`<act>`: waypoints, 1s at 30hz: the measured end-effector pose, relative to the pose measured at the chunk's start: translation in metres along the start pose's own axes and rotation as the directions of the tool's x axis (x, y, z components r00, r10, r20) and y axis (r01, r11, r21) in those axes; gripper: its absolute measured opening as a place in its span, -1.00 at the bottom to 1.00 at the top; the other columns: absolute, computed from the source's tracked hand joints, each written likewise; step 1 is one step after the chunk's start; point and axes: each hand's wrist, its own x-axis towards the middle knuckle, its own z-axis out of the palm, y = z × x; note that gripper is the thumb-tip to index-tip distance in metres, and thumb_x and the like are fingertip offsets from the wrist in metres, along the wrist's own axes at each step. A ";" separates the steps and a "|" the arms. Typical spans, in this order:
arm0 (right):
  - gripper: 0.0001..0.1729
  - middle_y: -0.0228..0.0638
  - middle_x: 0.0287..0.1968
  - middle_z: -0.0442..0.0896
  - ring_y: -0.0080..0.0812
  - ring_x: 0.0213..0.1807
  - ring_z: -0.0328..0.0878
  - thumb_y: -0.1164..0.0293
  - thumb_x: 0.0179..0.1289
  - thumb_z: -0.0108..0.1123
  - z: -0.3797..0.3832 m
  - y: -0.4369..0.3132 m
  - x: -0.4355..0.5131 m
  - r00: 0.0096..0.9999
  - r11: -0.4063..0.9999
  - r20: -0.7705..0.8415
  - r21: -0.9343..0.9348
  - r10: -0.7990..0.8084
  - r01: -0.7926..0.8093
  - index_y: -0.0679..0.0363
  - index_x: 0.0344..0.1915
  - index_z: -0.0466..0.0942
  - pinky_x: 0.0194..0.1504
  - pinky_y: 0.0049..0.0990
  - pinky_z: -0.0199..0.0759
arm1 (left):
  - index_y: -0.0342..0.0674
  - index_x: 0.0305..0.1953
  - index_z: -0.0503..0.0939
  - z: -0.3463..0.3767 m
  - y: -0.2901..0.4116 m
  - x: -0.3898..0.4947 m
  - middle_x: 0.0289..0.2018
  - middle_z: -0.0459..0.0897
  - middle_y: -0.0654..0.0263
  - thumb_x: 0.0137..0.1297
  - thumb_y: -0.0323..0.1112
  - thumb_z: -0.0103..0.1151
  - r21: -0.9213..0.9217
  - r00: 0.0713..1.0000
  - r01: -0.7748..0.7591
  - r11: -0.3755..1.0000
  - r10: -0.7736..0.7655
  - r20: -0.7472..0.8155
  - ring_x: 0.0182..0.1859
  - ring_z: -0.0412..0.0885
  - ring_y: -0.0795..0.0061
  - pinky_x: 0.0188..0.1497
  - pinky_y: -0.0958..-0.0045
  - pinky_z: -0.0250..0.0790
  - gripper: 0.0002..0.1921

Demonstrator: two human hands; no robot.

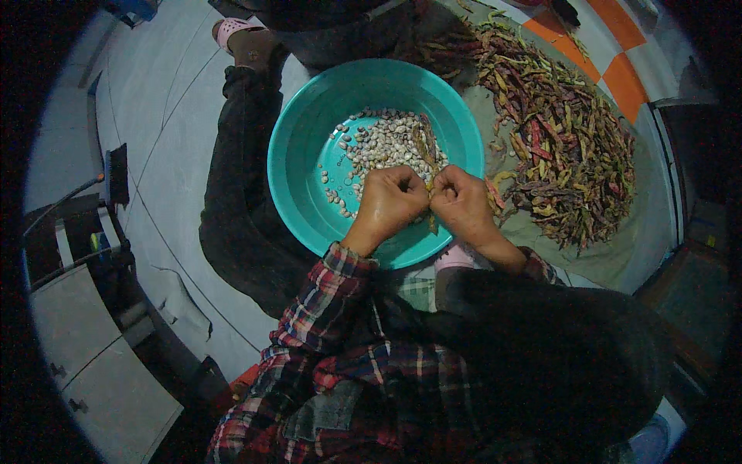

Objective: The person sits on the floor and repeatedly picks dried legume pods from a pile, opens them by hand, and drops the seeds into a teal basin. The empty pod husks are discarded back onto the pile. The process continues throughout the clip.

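My left hand and my right hand meet over the near right part of a turquoise plastic basin. Both are closed, fingertips together, on a dried bean pod whose lower end pokes out below them. Most of that pod is hidden by my fingers. Below my hands, shelled speckled beans cover much of the basin floor, with a few scattered towards its left side. Another brownish pod shows just beyond my fingers, above the beans; whether it joins the held one I cannot tell.
To the right, a large heap of dry bean pods lies on a greenish cloth. My legs flank the basin. A dark-clothed shape is beyond it. A pale cabinet stands at the left.
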 end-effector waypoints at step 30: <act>-0.89 -0.50 -0.53 0.42 -0.71 -0.56 0.30 0.48 0.16 0.17 0.005 0.017 0.000 0.893 0.698 0.257 0.556 0.371 -0.450 0.22 -0.34 0.42 -0.60 -0.63 0.18 | -0.32 -0.39 0.49 0.000 -0.017 -0.005 -0.59 0.46 0.43 0.13 -0.46 0.09 -0.604 0.951 0.308 0.735 -0.250 0.182 -0.62 0.34 0.73 -0.61 0.67 0.14 -0.94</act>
